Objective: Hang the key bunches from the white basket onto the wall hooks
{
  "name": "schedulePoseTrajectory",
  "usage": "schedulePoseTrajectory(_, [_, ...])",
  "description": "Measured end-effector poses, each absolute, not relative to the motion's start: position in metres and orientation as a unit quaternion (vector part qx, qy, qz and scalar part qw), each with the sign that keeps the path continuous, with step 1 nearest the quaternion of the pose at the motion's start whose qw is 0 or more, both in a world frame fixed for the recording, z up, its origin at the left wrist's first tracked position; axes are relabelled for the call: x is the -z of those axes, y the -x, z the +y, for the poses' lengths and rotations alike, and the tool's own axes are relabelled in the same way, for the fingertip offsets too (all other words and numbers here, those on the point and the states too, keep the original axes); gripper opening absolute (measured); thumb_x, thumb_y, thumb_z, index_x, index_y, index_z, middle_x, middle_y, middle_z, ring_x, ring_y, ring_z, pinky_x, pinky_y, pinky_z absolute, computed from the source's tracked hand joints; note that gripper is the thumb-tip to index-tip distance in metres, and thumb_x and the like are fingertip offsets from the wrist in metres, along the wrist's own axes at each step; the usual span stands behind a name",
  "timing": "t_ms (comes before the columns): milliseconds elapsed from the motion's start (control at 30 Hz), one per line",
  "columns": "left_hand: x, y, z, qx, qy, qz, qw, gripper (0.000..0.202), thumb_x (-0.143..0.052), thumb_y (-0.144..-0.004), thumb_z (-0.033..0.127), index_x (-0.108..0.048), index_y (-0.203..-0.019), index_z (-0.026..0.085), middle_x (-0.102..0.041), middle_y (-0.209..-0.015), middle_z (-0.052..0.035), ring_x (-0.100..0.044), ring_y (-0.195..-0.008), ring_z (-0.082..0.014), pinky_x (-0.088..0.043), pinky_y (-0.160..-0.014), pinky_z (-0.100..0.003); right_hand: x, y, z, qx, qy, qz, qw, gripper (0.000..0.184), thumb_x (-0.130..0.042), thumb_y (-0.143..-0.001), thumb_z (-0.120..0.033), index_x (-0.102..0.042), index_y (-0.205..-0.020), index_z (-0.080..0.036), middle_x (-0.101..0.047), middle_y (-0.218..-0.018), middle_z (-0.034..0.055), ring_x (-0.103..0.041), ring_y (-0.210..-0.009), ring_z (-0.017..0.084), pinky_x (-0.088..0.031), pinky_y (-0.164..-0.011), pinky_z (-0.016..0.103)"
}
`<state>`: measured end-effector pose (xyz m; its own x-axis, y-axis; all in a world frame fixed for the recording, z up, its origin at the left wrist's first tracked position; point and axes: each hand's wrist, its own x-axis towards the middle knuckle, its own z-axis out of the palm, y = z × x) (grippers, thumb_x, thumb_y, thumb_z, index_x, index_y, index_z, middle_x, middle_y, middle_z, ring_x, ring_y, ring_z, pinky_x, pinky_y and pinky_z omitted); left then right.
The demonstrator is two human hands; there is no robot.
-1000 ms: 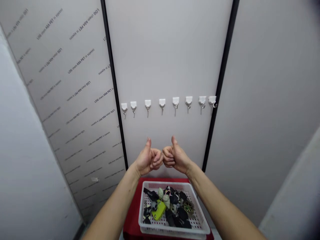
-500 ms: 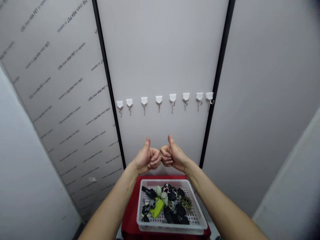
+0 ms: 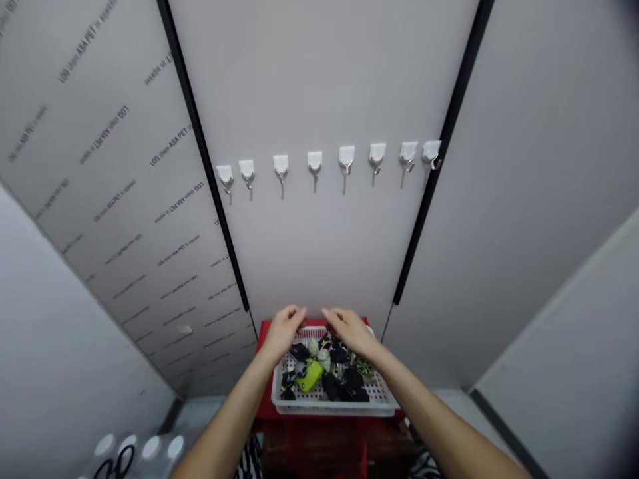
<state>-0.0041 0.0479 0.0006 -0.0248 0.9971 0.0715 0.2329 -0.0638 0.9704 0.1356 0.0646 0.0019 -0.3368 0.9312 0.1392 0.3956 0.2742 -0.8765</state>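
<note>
My left hand (image 3: 286, 330) is over the far left part of a white plastic basket (image 3: 334, 408), fingers curled in, with nothing seen in them. Above the far right part hovers my right hand (image 3: 351, 330), curled as well and apparently holding nothing. A small gap separates the two hands. Inside the basket lie a yellow-green key fob (image 3: 310, 376), a pale green rounded piece (image 3: 324, 360), a round brass-coloured piece (image 3: 364, 366) and several black items (image 3: 344, 388), too small to make out. Nearest to both hands is the basket's far rim.
The basket stands on a red stool (image 3: 263, 330). Several white hooks (image 3: 315, 163) run in a row across the grey wall panel (image 3: 319, 253) between black strips (image 3: 192, 113). At lower left are bottles with white caps (image 3: 151, 447) and black-handled scissors (image 3: 122, 460).
Both hands have dropped from in front of the panel to the basket's far edge. They have parted, and their raised thumbs have come down. The view has tilted downward.
</note>
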Motion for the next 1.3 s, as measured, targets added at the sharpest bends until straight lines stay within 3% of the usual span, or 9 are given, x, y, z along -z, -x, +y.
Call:
schedulePoseTrajectory(100, [0.042,0.004,0.031,-0.403,-0.634,0.597,0.283,0.02,-0.042,-0.064,0.032,-0.05,-0.07,0.015,-0.053,-0.069,-0.0021,-0.047,-0.066,-0.0116,-0.034,-0.061,-0.022,0.042,-0.142,0.05,-0.262,0.48,-0.772,0.325,0.024,-0.04,-0.067,-0.036,-0.052,-0.066,-0.015,-0.053,-0.068,0.0036,-0.046,-0.068,0.014,-0.034,-0.065,0.026])
schedulePoseTrajectory(233, [0.064,0.0,0.014,-0.322,-0.697,0.602,0.221,0.031,-0.041,-0.066,0.03,-0.044,-0.095,0.019,-0.052,-0.092,-0.0042,-0.045,-0.085,-0.0148,-0.032,-0.074,-0.025,0.064,-0.144,0.038,-0.231,0.456,-0.79,0.338,0.02,-0.042,-0.067,-0.027,-0.052,-0.08,-0.017,-0.051,-0.085,0.0056,-0.043,-0.083,0.015,-0.031,-0.075,0.027])
schedulePoseTrajectory(433, [0.061,0.0,0.016,-0.285,-0.704,0.607,0.234,0.031,-0.045,-0.064,0.027,-0.043,-0.094,0.022,-0.054,-0.081,-0.0003,-0.048,-0.077,-0.0131,-0.034,-0.066,-0.023,0.063,-0.145,0.046,-0.263,0.463,-0.759,0.374,0.009,-0.044,-0.064,-0.023,-0.05,-0.063,-0.017,-0.051,-0.071,0.0022,-0.046,-0.072,0.013,-0.034,-0.068,0.025])
schedulePoseTrajectory(533, [0.062,0.0,0.017,-0.304,-0.695,0.606,0.24,0.029,-0.046,-0.062,0.025,-0.045,-0.091,0.022,-0.055,-0.08,0.0005,-0.048,-0.075,-0.0128,-0.034,-0.065,-0.022,0.065,-0.146,0.051,-0.297,0.507,-0.706,0.394,0.015,-0.04,-0.066,-0.024,-0.047,-0.056,-0.016,-0.051,-0.062,0.0015,-0.046,-0.063,0.013,-0.036,-0.061,0.024])
schedulePoseTrajectory(633, [0.064,0.002,0.018,-0.355,-0.665,0.61,0.245,0.023,-0.044,-0.064,0.024,-0.048,-0.086,0.02,-0.055,-0.078,-0.0006,-0.048,-0.073,-0.0125,-0.035,-0.065,-0.022,0.066,-0.148,0.051,-0.33,0.533,-0.669,0.4,0.018,-0.037,-0.067,-0.026,-0.05,-0.062,-0.015,-0.052,-0.064,0.0025,-0.047,-0.063,0.013,-0.037,-0.06,0.025])
schedulePoseTrajectory(733, [0.065,0.005,0.019,-0.423,-0.614,0.616,0.256,0.02,-0.041,-0.066,0.025,-0.049,-0.082,0.016,-0.054,-0.074,-0.0022,-0.049,-0.07,-0.012,-0.036,-0.064,-0.022,0.066,-0.149,0.048,-0.33,0.489,-0.711,0.383,0.019,-0.041,-0.065,-0.023,-0.052,-0.079,-0.016,-0.054,-0.079,0.0032,-0.047,-0.075,0.014,-0.035,-0.07,0.026])
schedulePoseTrajectory(1000, [0.066,0.01,0.018,-0.482,-0.589,0.562,0.323,0.016,-0.043,-0.065,0.022,-0.049,-0.078,0.015,-0.053,-0.074,-0.0014,-0.048,-0.07,-0.0112,-0.036,-0.066,-0.022,0.064,-0.138,0.039,-0.193,0.42,-0.814,0.351,0.041,-0.049,-0.057,-0.015,-0.045,-0.098,-0.017,-0.047,-0.098,0.0062,-0.038,-0.091,0.017,-0.028,-0.08,0.03])
schedulePoseTrajectory(1133, [0.065,0.011,0.016,-0.502,-0.582,0.533,0.354,0.014,-0.046,-0.063,0.02,-0.049,-0.076,0.015,-0.051,-0.07,0.0001,-0.047,-0.067,-0.0099,-0.036,-0.064,-0.02,0.061,-0.125,0.038,-0.245,0.426,-0.812,0.314,0.02,-0.045,-0.064,-0.027,-0.052,-0.079,-0.015,-0.052,-0.074,0.0041,-0.044,-0.071,0.015,-0.035,-0.064,0.026])
schedulePoseTrajectory(1300, [0.067,0.011,0.017,-0.516,-0.561,0.495,0.417,0.016,-0.051,-0.059,0.019,-0.049,-0.074,0.015,-0.049,-0.063,0.0018,-0.045,-0.061,-0.0089,-0.036,-0.059,-0.019,0.061,-0.117,0.043,-0.292,0.461,-0.758,0.357,0.023,-0.035,-0.072,-0.028,-0.053,-0.071,-0.013,-0.052,-0.067,0.0035,-0.044,-0.065,0.013,-0.034,-0.061,0.025])
